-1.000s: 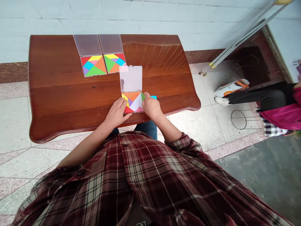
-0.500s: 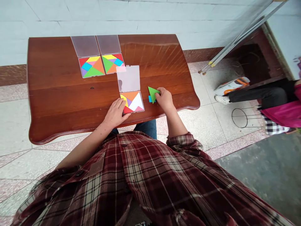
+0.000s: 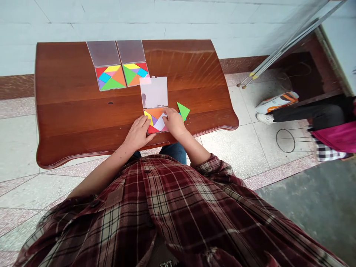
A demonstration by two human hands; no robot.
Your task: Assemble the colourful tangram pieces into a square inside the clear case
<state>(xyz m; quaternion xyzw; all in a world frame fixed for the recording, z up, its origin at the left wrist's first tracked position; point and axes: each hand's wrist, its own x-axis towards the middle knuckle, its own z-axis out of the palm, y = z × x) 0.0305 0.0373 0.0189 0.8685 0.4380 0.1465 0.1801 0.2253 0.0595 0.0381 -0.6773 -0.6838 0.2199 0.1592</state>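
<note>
We moved right hand [image 3: 174,123] off green triangle [image 3: 183,111], onto pieces [image 3: 155,126] in case [image 3: 154,108], lower center; fingers touching, grip unclear. Left hand [image 3: 137,132] lay open against case edge.

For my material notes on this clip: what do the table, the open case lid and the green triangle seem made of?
The table looks like varnished reddish wood: glossy, with visible grain. The lid seems frosted translucent plastic, milky and faintly shiny. The green triangle looks like matte plastic or foam; hard to tell which.
</note>
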